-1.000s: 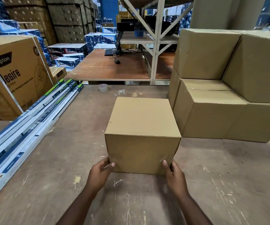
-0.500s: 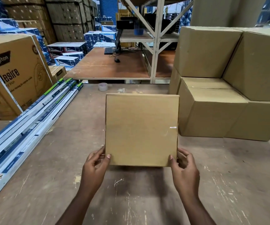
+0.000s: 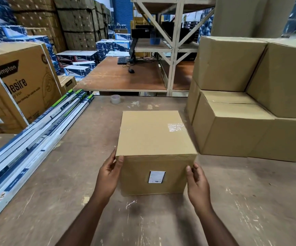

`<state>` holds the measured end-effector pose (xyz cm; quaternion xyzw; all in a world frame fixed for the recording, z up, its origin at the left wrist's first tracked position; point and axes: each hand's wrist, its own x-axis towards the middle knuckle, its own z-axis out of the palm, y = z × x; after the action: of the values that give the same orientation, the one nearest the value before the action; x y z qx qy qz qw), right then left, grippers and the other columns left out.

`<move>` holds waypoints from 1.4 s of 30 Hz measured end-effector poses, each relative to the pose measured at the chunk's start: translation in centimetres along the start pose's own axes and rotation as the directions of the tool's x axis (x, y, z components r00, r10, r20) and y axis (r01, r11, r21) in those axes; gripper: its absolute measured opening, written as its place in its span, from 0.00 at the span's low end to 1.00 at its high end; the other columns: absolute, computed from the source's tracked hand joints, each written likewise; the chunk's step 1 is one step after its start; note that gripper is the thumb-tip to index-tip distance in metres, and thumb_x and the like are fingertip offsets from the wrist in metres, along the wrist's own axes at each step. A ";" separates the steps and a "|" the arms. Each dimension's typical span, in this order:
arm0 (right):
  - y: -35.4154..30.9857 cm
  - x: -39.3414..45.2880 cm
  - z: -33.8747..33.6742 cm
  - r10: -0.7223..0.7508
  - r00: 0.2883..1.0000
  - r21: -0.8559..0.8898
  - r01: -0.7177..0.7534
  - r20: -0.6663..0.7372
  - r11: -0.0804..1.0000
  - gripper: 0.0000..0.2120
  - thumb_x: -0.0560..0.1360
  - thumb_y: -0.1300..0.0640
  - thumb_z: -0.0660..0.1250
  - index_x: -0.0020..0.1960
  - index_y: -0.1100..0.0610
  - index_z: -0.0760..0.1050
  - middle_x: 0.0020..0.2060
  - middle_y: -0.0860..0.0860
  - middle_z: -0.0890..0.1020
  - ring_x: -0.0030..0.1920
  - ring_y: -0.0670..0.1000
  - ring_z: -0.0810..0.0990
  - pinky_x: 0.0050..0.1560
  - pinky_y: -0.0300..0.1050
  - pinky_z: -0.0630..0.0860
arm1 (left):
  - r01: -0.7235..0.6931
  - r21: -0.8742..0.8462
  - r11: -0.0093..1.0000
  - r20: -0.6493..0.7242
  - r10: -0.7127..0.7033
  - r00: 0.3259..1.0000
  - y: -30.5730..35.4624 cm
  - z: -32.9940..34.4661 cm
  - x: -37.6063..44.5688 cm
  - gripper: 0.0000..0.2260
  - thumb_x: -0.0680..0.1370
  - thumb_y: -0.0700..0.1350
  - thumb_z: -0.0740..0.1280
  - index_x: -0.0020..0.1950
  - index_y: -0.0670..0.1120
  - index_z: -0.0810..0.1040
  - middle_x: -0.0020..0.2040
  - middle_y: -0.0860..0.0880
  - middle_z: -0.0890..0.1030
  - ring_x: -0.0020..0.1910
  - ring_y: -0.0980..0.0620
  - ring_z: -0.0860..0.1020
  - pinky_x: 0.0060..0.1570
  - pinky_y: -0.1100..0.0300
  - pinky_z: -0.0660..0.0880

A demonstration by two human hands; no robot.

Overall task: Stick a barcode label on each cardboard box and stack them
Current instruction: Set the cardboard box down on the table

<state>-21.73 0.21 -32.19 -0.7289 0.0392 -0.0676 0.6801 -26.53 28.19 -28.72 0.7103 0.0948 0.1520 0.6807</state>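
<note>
Here the box is sitting on the tabletop between both hands, the left hand gripping its near left edge with thumb on the front face, the right hand gripping the near right edge likewise. The box is standing upright, roughly cubic, its labelled face pointing toward the person, the label sitting mid-face. The stack is standing just beside it, to the right
</note>
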 end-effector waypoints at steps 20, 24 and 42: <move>-6.4 -1.5 -1.7 -0.120 0.986 -0.085 0.110 -0.115 0.990 0.10 0.77 0.48 0.75 0.57 0.37 0.81 0.50 0.36 0.85 0.45 0.48 0.83 0.46 0.50 0.81 | -0.036 0.345 0.938 -0.254 0.130 0.959 3.7 -0.5 -2.3 0.17 0.76 0.59 0.71 0.62 0.55 0.84 0.48 0.50 0.78 0.43 0.54 0.79 0.49 0.58 0.77; -9.2 0.1 -2.3 -0.088 0.996 -0.234 0.084 -0.007 0.969 0.14 0.72 0.41 0.77 0.56 0.40 0.79 0.52 0.40 0.82 0.45 0.48 0.82 0.48 0.52 0.82 | 0.091 0.325 0.941 -0.201 -0.025 0.979 5.1 -1.4 -1.2 0.19 0.71 0.67 0.69 0.54 0.58 0.85 0.53 0.54 0.82 0.47 0.54 0.82 0.54 0.49 0.79; -14.7 5.7 1.3 -0.339 0.860 -0.781 0.497 0.382 0.378 0.17 0.80 0.42 0.66 0.67 0.44 0.79 0.63 0.47 0.77 0.65 0.52 0.72 0.61 0.50 0.73 | -0.273 0.751 0.602 0.273 0.094 0.958 9.7 3.3 3.2 0.32 0.78 0.60 0.69 0.79 0.51 0.66 0.81 0.51 0.60 0.81 0.50 0.57 0.79 0.45 0.54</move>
<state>-16.46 1.69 -17.33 -0.9556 -0.1722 -0.1505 0.1858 -23.10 25.60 -18.92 0.9524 0.0068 0.0912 0.2908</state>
